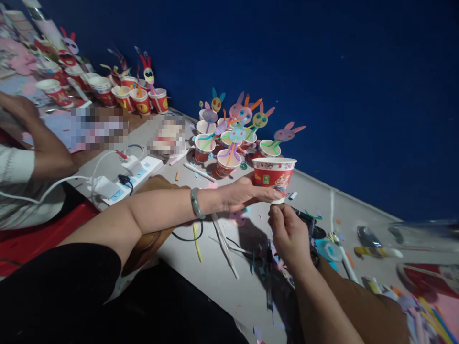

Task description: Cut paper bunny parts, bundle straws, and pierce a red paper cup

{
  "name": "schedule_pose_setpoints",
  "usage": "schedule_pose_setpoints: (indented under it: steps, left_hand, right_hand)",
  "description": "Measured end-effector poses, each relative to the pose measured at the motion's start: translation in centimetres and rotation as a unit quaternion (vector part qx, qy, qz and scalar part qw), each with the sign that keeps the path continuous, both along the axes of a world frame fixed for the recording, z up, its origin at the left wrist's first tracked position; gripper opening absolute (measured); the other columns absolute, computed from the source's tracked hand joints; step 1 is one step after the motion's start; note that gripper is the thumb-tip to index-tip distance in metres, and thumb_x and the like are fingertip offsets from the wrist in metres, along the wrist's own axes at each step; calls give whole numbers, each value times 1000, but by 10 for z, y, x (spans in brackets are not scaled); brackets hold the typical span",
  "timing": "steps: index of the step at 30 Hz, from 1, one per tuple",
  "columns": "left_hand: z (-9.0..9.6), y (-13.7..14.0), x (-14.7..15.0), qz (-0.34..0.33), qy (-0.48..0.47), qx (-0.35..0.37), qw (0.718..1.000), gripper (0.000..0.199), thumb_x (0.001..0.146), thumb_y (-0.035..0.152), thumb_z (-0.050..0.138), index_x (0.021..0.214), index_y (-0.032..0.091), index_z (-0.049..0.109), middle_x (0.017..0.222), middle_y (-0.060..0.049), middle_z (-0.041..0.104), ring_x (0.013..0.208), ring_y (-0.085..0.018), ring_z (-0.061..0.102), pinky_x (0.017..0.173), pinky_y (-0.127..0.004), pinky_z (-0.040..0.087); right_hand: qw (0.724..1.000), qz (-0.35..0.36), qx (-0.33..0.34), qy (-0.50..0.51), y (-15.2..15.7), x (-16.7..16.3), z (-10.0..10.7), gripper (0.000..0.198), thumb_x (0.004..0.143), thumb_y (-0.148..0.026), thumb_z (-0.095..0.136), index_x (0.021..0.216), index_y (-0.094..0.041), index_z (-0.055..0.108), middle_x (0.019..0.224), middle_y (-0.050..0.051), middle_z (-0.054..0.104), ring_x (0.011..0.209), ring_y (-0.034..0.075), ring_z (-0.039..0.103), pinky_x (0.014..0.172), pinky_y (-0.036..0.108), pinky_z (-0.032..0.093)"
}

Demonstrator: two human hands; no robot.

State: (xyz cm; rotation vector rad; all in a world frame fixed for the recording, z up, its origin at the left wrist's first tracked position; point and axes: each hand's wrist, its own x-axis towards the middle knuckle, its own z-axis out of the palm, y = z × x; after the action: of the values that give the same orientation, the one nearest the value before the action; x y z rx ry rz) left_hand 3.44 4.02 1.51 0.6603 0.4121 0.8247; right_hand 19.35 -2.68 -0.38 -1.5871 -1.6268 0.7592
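My left hand [240, 193], with a green bangle [196, 203] at the wrist, is closed around a red paper cup [274, 173] with a white, flower-patterned rim. The cup is held upright above the table. Just under its base, my right hand [289, 234] has its fingers pressed together. A thin dark thing shows at the fingertips, too small to name. Behind the held cup stand several paper cups [228, 165] with colourful rabbit-faced paper figures [237, 135] in them.
A white power strip [134, 179] with plugs and cables lies at left. Paper strips [224, 246] and scraps litter the grey table. More decorated cups [102, 91] line the blue wall [287, 57]. Another person's arm [52, 138] rests at far left; markers and coloured strips lie at right.
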Motion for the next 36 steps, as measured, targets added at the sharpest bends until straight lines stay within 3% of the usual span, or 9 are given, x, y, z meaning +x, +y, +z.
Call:
schedule_pose_setpoints:
  steps: [3,5,7,9,12,14,18,23,36]
  left_hand:
    - [0,0,1,4,-16,-6,1000,40,60,20,88,92,14,66,86,-2,69,86,-12,64,96,-36,46]
    - [0,0,2,11,-23,-9,1000,42,60,20,89,94,14,66,89,-1,69,86,-12,64,96,-36,46]
    - [-1,0,2,12,-17,-12,1000,42,60,20,89,94,13,65,87,-1,68,86,-12,64,97,-36,46]
    - [-2,1,1,9,-10,-15,1000,41,62,20,89,94,13,65,86,-1,67,85,-12,63,97,-37,46]
    - [-5,1,2,-1,-7,-14,1000,40,64,23,89,94,13,65,88,-2,68,87,-12,64,98,-37,47]
    - [-5,1,3,-3,-8,-17,1000,40,65,23,89,94,13,65,89,-2,69,86,-12,65,98,-38,47]
    - [-1,3,3,7,-20,-44,999,23,77,21,81,91,12,65,86,-3,70,82,-14,68,100,-42,49]
    - [7,11,-4,27,-28,-82,996,17,93,27,64,90,11,68,86,-9,73,84,-18,72,101,-43,50]
    - [5,5,-3,-65,-29,-99,993,35,96,42,58,89,10,70,85,-11,77,85,-19,72,101,-39,50]
  right_hand:
    - [949,66,-190,242,-1,-5,10,50,91,-71,46,72,-25,43,50,-9,29,41,9,19,40,24,21]
    - [927,72,-226,292,-1,-6,11,50,90,-73,46,74,-25,44,50,-11,26,40,7,13,39,24,18]
    - [963,55,-153,215,0,-4,8,51,89,-72,49,73,-24,46,50,-8,33,40,8,23,41,24,23]
    - [999,7,-15,45,0,-1,2,48,89,-68,52,73,-22,50,53,-3,46,45,11,37,47,26,27]
    - [969,-78,134,-192,0,3,-4,43,90,-61,53,80,-20,57,58,3,54,49,13,42,50,28,23]
    - [958,-89,149,-229,-1,4,-4,42,91,-60,52,80,-20,58,58,3,54,48,13,41,50,29,22]
    - [1000,-2,22,-6,-3,1,6,47,93,-64,50,72,-23,50,55,-1,49,47,12,39,48,26,29]
    - [935,56,-157,312,-7,-6,16,48,89,-68,56,72,-23,47,50,-9,30,42,7,18,40,22,18]
    - [909,54,-195,364,-12,-17,18,51,84,-70,61,72,-23,45,50,-9,32,42,6,18,39,21,18]
